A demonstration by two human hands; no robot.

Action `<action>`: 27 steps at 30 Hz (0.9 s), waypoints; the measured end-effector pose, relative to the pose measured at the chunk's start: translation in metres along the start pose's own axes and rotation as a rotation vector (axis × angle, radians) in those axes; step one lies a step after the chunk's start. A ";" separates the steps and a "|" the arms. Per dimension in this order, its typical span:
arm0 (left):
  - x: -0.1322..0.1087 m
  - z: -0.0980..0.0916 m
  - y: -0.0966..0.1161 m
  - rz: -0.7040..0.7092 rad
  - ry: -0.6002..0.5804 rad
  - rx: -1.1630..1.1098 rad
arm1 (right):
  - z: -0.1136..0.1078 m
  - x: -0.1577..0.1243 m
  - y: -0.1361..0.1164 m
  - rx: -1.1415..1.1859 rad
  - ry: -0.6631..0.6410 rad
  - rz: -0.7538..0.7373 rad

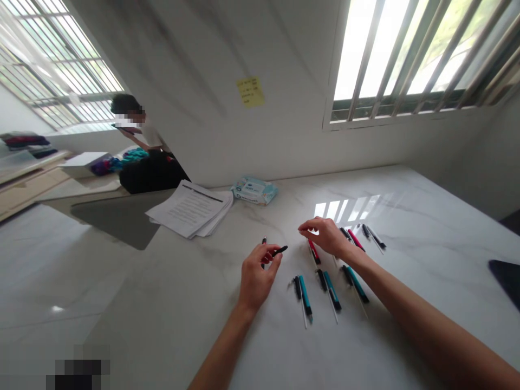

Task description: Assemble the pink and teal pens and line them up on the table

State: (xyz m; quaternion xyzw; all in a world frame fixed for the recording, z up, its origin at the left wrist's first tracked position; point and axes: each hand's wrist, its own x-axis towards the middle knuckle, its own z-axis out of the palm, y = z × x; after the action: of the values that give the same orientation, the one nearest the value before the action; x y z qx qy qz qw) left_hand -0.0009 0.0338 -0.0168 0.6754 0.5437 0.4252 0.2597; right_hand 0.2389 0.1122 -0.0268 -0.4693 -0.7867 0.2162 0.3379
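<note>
My left hand is shut on a black-and-red pen, whose tip sticks out past the fingers. My right hand hangs loosely curled over a red-and-black pen, and nothing shows in its fingers. Both hands are over a white marble table. Loose pens lie in rough rows beneath and beside them. Among these are a teal pen, a second teal pen, a third teal pen, and a black pen.
A stack of printed papers and a blue packet of wipes lie at the table's far edge. A dark flat object sits at the right edge. A person stands beyond the table, holding a tablet, near a black bag.
</note>
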 end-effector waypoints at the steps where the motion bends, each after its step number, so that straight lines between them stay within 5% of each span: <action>1: 0.000 0.000 0.000 0.005 0.000 -0.002 | -0.001 -0.001 -0.005 0.090 0.032 0.044; 9: -0.001 -0.002 0.006 0.061 -0.014 0.000 | 0.007 -0.036 -0.039 0.625 -0.003 0.264; 15: -0.005 0.003 0.014 0.152 -0.082 -0.011 | 0.004 -0.063 -0.041 0.672 0.038 0.304; 27: -0.008 0.004 0.019 0.190 -0.119 0.018 | 0.005 -0.066 -0.047 0.626 0.052 0.230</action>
State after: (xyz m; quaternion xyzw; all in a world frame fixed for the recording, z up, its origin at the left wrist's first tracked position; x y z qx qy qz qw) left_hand 0.0120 0.0216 -0.0063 0.7501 0.4647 0.4022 0.2442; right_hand 0.2293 0.0321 -0.0212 -0.4338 -0.6151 0.4722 0.4588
